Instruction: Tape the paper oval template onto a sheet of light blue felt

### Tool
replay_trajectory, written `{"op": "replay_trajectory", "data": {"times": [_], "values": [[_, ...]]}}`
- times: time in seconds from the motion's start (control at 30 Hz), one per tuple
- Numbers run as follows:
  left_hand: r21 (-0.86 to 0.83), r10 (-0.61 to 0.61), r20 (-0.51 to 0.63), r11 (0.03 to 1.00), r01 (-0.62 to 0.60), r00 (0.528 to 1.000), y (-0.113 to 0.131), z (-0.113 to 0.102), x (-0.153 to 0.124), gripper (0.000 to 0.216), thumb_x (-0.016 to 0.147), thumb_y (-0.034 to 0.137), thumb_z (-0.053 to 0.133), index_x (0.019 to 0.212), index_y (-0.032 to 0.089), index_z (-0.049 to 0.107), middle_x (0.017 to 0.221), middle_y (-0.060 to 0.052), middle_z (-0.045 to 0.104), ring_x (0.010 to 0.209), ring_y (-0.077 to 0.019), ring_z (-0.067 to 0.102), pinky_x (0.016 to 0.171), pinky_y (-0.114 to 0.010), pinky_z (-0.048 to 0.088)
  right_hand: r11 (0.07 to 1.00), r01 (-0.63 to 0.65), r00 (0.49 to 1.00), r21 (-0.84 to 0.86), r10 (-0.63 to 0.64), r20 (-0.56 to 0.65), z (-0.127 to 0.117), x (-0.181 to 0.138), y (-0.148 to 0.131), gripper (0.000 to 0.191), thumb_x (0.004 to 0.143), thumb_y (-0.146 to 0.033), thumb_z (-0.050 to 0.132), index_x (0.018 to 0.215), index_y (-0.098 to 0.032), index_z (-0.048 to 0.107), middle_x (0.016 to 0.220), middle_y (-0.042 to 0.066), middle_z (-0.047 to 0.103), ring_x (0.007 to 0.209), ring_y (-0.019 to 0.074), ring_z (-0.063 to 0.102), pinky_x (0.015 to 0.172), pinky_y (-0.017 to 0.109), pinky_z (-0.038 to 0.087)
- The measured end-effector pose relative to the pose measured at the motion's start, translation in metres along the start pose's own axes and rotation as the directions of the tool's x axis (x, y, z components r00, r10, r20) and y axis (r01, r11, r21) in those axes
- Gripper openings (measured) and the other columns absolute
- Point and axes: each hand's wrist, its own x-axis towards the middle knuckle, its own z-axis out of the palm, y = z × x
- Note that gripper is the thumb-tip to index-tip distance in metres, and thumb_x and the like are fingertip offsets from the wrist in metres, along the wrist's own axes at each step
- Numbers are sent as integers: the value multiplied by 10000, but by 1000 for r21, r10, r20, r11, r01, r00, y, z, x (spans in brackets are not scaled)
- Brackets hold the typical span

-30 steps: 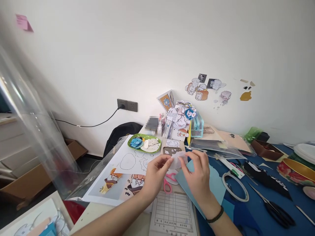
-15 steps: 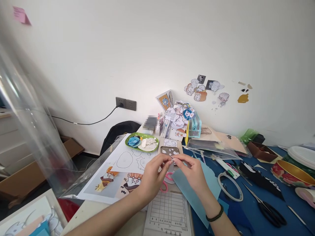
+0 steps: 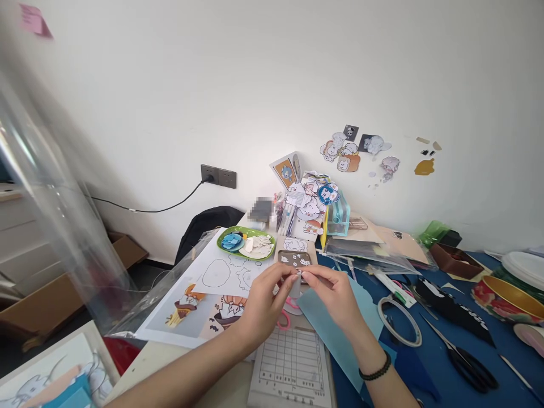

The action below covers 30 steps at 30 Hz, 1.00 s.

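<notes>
My left hand [image 3: 267, 300] and my right hand [image 3: 335, 293] meet at the fingertips, both pinched closed. Between them is a tiny white piece [image 3: 299, 273], mostly covered by the fingers; its kind I cannot make out. Just behind the fingertips lies a small tray [image 3: 282, 255] with white cut-outs in it. Pink-handled scissors [image 3: 284, 321] show partly below my hands. A light blue sheet [image 3: 329, 326] lies under my right wrist, and a printed grid form [image 3: 293, 362] is between my forearms.
A green dish [image 3: 259, 232] of blue and white pieces stands behind left, beside printed drawings [image 3: 216, 273]. Black-handled scissors [image 3: 474, 360], a tape roll [image 3: 419, 339] and a floral bowl [image 3: 493, 297] are on the right. Paper cut-outs [image 3: 309, 211] stand at the back.
The view has shifted slightly. Both hands stay pinched together at nearly the same spot, with the fingers barely changed.
</notes>
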Motion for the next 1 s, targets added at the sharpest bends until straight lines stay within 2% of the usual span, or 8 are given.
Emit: {"op": "replay_trajectory", "data": {"times": [0.13, 0.33, 0.47, 0.53, 0.63, 0.73, 0.87, 1.0], "values": [[0, -2, -2, 1000, 2, 1000, 0, 0, 0, 163, 935, 266, 458, 887, 191, 594, 838, -27, 624, 763, -142, 554, 697, -245, 432, 999, -15, 999, 41, 14, 30, -1, 0, 0, 183, 858, -350, 599, 918, -276, 755, 941, 31, 736, 879, 196, 659, 763, 295, 519], [-8, -4, 4, 1000, 4, 1000, 1, -1, -1, 164, 933, 270, 462, 879, 190, 594, 839, -25, 621, 752, -137, 542, 698, -243, 424, 1000, -18, 1000, 19, 17, 9, -1, 0, 2, 162, 832, -356, 627, 875, -261, 750, 934, 43, 725, 887, 205, 651, 769, 310, 515], [-79, -70, 26, 994, 71, 997, 3, -2, 1, 187, 935, 297, 457, 864, 190, 592, 817, -15, 616, 742, -134, 534, 696, -241, 417, 1000, 18, 999, -3, -18, -33, -5, 3, 5, 223, 846, -359, 604, 1037, -281, 689, 1187, 37, 633, 1130, 216, 544, 936, 332, 431], [-139, -133, 33, 981, 136, 991, 4, -2, 1, 198, 930, 325, 462, 873, 189, 594, 821, -17, 621, 749, -140, 537, 689, -243, 418, 999, -41, 999, 33, 42, -30, -7, 5, 8, 301, 829, -372, 623, 1117, -286, 637, 1243, 35, 592, 1162, 213, 511, 941, 322, 411], [-196, -218, 34, 955, 221, 975, 4, -2, 2, 232, 920, 368, 466, 876, 186, 604, 825, -22, 627, 751, -152, 533, 678, -250, 415, 979, -156, 988, 134, 157, 6, -7, 7, 12, 220, 792, -411, 656, 907, -223, 664, 949, 36, 657, 885, 177, 585, 753, 272, 447], [-232, -263, 38, 936, 265, 964, 3, -3, 4, 252, 907, 395, 477, 864, 186, 610, 818, -23, 627, 750, -157, 536, 672, -252, 417, 972, -171, 983, 163, 178, -33, -6, 7, 14, 256, 766, -425, 678, 713, -182, 617, 687, -6, 569, 657, 120, 504, 622, 235, 396], [-269, -298, 31, 917, 295, 954, 4, -3, 6, 241, 857, 403, 561, 836, 170, 619, 827, -34, 640, 766, -166, 562, 696, -257, 435, 984, -135, 989, 119, 141, -38, -5, 7, 12, 265, 765, -415, 679, 694, -169, 610, 663, -8, 542, 639, 117, 473, 603, 234, 367], [-273, -317, -15, 914, 301, 948, 3, -3, 7, 247, 848, 401, 568, 801, 163, 617, 793, -31, 628, 754, -162, 551, 677, -250, 423, 989, -109, 993, 102, 112, -22, -5, 6, 11, 256, 780, -410, 666, 704, -170, 620, 672, -4, 552, 655, 124, 485, 618, 236, 376]]}}
